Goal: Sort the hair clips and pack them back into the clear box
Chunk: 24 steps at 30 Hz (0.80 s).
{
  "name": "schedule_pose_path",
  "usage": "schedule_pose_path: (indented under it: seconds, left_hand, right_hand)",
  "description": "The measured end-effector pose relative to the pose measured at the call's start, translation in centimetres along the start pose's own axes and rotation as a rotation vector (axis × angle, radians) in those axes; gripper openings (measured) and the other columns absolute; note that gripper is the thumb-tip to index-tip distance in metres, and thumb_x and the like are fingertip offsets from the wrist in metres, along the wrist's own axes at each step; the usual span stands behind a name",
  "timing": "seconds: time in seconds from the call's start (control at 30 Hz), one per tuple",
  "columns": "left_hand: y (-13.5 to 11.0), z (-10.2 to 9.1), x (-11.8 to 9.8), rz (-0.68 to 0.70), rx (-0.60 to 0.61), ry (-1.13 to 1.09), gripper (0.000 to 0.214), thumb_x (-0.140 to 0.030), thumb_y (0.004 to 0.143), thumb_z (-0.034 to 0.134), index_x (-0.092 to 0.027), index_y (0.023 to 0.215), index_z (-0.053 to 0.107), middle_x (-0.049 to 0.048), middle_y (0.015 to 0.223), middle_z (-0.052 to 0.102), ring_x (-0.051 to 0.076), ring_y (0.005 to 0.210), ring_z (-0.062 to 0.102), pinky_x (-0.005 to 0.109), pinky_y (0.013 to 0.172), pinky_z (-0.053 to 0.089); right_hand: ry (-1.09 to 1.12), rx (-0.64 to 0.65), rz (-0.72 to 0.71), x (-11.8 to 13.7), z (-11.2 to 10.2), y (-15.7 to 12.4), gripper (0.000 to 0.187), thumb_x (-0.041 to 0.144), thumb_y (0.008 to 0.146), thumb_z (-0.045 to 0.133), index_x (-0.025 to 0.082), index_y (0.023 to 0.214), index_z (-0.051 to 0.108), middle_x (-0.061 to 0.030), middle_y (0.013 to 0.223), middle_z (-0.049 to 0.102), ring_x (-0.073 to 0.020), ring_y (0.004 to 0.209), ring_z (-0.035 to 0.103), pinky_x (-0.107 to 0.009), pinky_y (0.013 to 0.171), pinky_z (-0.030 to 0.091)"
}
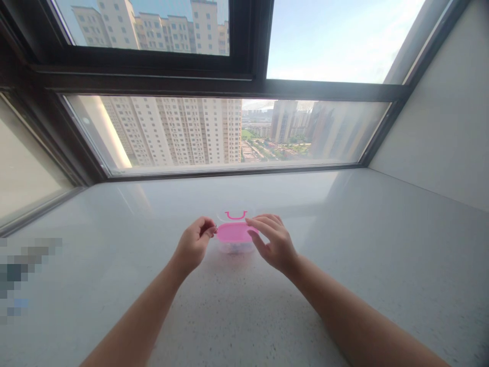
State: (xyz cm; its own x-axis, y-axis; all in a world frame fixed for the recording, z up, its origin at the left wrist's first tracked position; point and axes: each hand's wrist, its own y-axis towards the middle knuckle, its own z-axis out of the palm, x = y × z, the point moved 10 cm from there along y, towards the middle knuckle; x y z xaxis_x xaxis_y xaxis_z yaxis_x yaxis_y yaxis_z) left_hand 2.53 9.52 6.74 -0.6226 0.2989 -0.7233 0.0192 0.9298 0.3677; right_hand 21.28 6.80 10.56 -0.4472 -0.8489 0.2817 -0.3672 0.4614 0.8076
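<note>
Left grip (194, 244) is clenching its fingertips together, anything held too small to tell; right grip (277, 243) is spreading open, reaching over a pink-lidded plastic tub (235, 233) sitting between both grips on the bench (244, 316).

Passage runs over the stone sill (382, 265) to the left and right of the pink-lidded box (235, 238); window glass (229, 137) beyond and the wall (435, 112) at right bound it.
</note>
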Motion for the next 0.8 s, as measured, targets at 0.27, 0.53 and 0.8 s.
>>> schedule_pose_path:
  seconds: [0.27,0.53,0.8]
  left_hand:
    - [-3.1,4.9,-5.0,-0.009,0.359,-0.462,0.007,-0.020,0.081,0.050,-0.016,0.076,0.053,0.0007,0.071,0.054,0.013,0.066,0.049,0.025,0.064,0.042]
    - [-3.3,5.0,-4.4,-0.056,0.362,-0.486,0.008,-0.021,0.081,0.053,-0.016,0.075,0.053,0.0002,0.069,0.054,0.012,0.065,0.048,0.025,0.062,0.040]
    - [-2.8,4.4,-3.4,-0.122,0.259,-0.563,0.010,-0.023,0.078,0.061,-0.016,0.085,0.058,-0.0008,0.068,0.056,0.011,0.064,0.049,0.023,0.059,0.039]
  right_hand:
    - [0.056,0.133,-0.129,2.5,1.6,-0.5,0.025,0.016,0.086,0.049,0.021,0.107,0.060,-0.0056,0.092,0.068,-0.0142,0.080,0.061,-0.028,0.072,0.042]
    - [0.030,0.168,-0.121,2.7,1.9,-0.9,0.014,0.016,0.083,0.050,0.021,0.085,0.063,-0.0027,0.074,0.065,-0.0127,0.064,0.055,-0.028,0.066,0.040]
    - [0.253,0.076,0.167,1.1,1.3,-0.6,0.008,0.013,0.071,0.051,0.018,0.069,0.057,-0.0003,0.062,0.055,-0.0108,0.057,0.049,-0.024,0.058,0.040]
